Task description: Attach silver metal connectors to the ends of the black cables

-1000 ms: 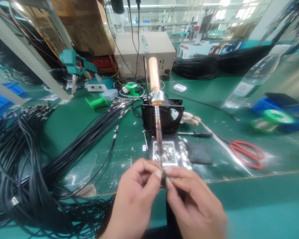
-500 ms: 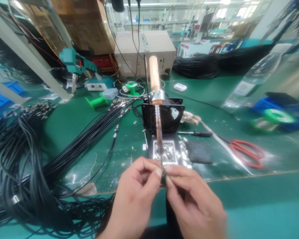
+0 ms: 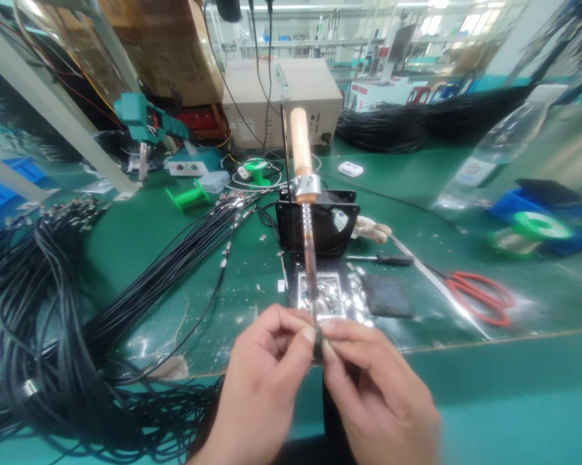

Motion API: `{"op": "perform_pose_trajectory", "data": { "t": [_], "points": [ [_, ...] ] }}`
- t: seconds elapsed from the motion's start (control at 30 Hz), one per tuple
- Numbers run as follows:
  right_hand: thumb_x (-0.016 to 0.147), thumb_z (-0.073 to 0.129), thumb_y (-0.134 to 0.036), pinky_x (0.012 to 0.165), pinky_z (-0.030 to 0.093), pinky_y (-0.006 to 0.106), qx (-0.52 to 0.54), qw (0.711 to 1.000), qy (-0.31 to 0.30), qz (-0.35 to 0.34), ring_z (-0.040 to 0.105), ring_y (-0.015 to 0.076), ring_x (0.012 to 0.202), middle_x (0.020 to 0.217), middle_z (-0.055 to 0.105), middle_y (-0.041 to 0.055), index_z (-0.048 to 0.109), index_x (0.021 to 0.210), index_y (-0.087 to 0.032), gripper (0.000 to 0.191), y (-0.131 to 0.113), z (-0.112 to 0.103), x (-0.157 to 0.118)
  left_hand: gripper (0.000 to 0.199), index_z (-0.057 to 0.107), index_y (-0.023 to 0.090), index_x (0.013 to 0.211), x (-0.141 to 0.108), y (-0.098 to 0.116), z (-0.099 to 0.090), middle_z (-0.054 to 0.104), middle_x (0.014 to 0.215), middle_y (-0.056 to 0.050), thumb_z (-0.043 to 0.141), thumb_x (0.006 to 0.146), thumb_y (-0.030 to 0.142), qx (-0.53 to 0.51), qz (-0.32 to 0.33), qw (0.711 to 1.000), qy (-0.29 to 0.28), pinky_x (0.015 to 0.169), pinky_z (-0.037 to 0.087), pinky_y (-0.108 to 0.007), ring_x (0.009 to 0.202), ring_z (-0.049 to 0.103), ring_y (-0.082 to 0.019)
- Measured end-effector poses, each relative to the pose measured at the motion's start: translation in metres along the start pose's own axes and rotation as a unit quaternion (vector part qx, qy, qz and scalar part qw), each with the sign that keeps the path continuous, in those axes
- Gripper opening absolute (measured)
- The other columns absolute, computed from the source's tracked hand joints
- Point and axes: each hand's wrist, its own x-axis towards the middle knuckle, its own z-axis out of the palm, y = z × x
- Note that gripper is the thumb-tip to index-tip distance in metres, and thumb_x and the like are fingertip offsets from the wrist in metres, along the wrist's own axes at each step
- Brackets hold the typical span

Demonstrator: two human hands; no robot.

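Note:
A soldering iron [image 3: 302,145] with a wooden handle is fixed upright in a metal clamp, its tip pointing down between my hands. Just left of the tip, my left hand [image 3: 271,365] is closed in a pinch of thumb and forefinger. My right hand [image 3: 373,381] pinches from the other side, fingertips almost meeting the left ones. What both hold is small, dark and mostly hidden by the fingers, too small to name. Behind the fingertips lies a tray [image 3: 296,294] of small shiny metal pieces. A black square fan [image 3: 314,226] stands behind the iron.
Bundles of black cable [image 3: 53,323] spread over the left side. Red-handled scissors [image 3: 482,297], a black screwdriver [image 3: 392,259] and a dark pad [image 3: 387,296] lie to the right. Green spools [image 3: 188,197], a plastic bottle [image 3: 504,148] and a beige box-shaped device [image 3: 281,97] stand farther back.

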Motion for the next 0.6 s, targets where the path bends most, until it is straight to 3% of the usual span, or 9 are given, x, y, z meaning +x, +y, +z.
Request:
{"op": "perform_pose_trajectory", "data": {
  "t": [0.37,0.6],
  "points": [
    [0.086,0.067,0.001,0.086,0.064,0.021,0.007,1.000,0.005,0.001,0.076,0.0119,0.088,0.096,0.078,0.0046,0.074,0.090,-0.017,0.020,-0.0004,0.0027,-0.0047,0.017,0.066,0.018,0.078,-0.0002,0.0019,0.0007,0.070,0.089,0.000,0.068,0.093,0.025,0.002,0.007,1.000,0.004,0.064,0.047,-0.019,0.073,0.061,-0.011],
    [0.086,0.067,0.001,0.085,0.065,0.023,0.014,1.000,0.008,0.006,0.076,0.0133,0.088,0.097,0.078,0.0046,0.075,0.091,-0.018,0.021,0.0015,0.0014,-0.0066,0.015,0.067,0.018,0.079,-0.0009,0.0000,-0.0005,0.070,0.090,0.000,0.068,0.093,0.024,-0.004,0.005,1.000,0.004,0.068,0.050,-0.020,0.076,0.063,-0.012]
  ]
}}
